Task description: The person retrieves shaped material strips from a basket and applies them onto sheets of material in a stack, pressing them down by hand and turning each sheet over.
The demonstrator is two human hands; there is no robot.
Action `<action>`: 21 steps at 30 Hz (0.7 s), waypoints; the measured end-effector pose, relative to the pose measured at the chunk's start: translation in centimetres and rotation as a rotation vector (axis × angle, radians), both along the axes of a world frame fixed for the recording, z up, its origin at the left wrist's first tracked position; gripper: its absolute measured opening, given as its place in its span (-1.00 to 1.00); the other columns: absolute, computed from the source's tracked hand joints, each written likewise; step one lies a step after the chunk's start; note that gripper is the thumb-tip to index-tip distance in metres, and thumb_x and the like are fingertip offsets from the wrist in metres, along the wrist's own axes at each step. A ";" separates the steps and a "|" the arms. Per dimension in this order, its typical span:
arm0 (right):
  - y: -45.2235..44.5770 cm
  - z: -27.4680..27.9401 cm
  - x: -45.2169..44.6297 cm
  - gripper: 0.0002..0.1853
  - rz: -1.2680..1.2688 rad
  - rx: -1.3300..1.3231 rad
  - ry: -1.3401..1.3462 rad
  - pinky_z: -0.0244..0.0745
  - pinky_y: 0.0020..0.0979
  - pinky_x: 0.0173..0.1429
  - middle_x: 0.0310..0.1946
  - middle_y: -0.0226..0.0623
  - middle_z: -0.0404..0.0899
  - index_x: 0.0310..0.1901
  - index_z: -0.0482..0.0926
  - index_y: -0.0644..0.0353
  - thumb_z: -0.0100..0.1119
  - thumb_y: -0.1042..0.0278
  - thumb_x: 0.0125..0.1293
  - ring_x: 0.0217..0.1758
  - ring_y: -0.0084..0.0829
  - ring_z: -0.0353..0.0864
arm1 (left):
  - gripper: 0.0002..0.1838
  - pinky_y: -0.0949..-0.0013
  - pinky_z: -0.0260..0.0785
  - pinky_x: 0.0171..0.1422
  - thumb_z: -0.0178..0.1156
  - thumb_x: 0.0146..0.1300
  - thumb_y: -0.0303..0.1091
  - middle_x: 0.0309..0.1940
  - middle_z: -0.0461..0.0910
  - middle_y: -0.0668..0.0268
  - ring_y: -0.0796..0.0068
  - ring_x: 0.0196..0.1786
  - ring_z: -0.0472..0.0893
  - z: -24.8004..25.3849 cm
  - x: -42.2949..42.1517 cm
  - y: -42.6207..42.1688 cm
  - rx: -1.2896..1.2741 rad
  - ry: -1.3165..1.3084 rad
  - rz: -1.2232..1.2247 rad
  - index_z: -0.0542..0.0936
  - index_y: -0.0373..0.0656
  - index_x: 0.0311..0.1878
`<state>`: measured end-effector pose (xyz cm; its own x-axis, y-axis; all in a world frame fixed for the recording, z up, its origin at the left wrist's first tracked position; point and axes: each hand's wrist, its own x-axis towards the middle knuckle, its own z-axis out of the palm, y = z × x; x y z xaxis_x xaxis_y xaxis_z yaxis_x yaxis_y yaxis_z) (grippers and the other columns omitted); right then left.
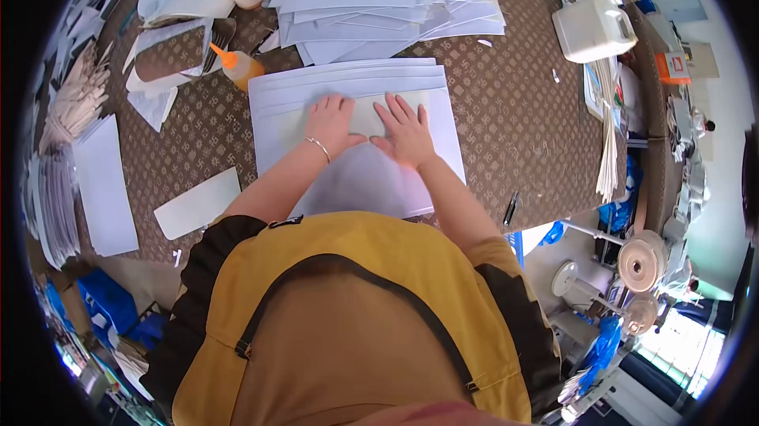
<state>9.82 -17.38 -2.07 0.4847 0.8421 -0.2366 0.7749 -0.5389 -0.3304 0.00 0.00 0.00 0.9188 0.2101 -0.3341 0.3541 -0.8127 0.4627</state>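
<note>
Both my hands lie flat on a stack of large white paper sheets at the table's near edge. My left hand, with a bracelet at the wrist, has its fingers stretched forward on the sheets. Beside it, my right hand is spread, its thumb close to the left thumb. A paler cream piece shows under and between my hands. The sheets' far edges are staggered like steps. Neither hand grips anything.
A big pile of white sheets sits beyond, with an orange-tipped glue bottle at its left. A white jerrycan stands far right, a small black tool nearer. A loose white card and paper stacks lie left.
</note>
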 end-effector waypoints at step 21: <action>2.1 7.8 12.8 -0.88 0.268 0.153 -0.257 0.39 -0.17 -0.04 -0.49 -0.35 0.58 -0.36 0.57 0.03 0.08 0.26 0.15 -0.28 -0.27 0.57 | -0.78 0.12 0.38 -0.35 0.05 0.23 -0.20 -0.56 0.52 0.24 0.15 -0.45 0.55 2.9 3.1 8.9 0.331 -0.292 -0.235 0.45 -0.11 -0.44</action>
<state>22.60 -15.24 5.74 0.2700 0.9629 0.0014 0.9491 -0.2659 -0.1687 3.06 8.92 2.89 0.9993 0.0378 -0.0057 0.0381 -0.9749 0.2193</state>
